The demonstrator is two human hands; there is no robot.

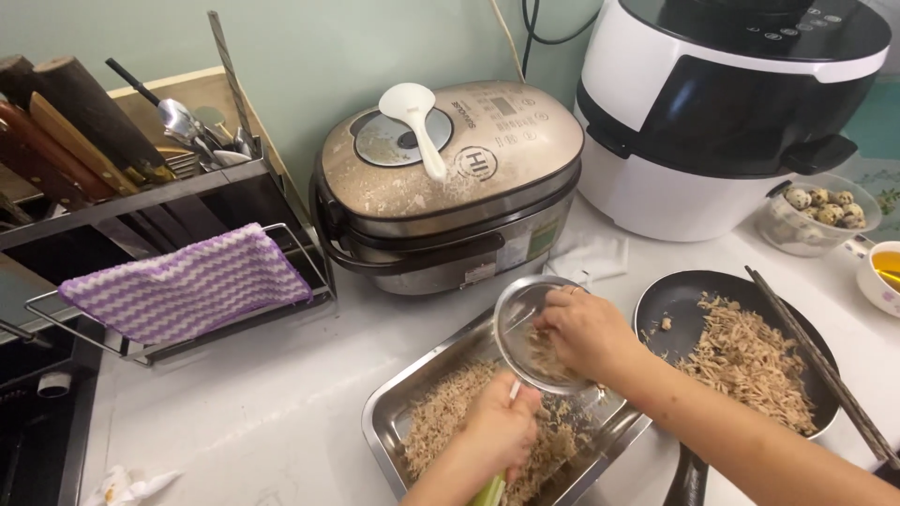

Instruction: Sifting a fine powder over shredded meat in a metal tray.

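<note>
My right hand (pixel 586 330) grips a small clear glass bowl (pixel 521 309), tilted on its side above a steel tray (pixel 398 412). Shredded brownish food clings inside the bowl and lies spread across the tray. My left hand (pixel 502 426) holds a utensil with a light green handle (pixel 489 489), its working end up at the bowl's lower rim. To the right sits a black frying pan (pixel 670 298) with more shredded food, and a pair of dark chopsticks (pixel 816 361) rests across its rim.
A rice cooker (pixel 450 187) with a white paddle on its lid stands behind the tray. A white air fryer (pixel 722 103), a bowl of quail eggs (pixel 820 211) and a small cup (pixel 883 276) are at the right. A rack with a purple cloth (pixel 187 286) is at the left.
</note>
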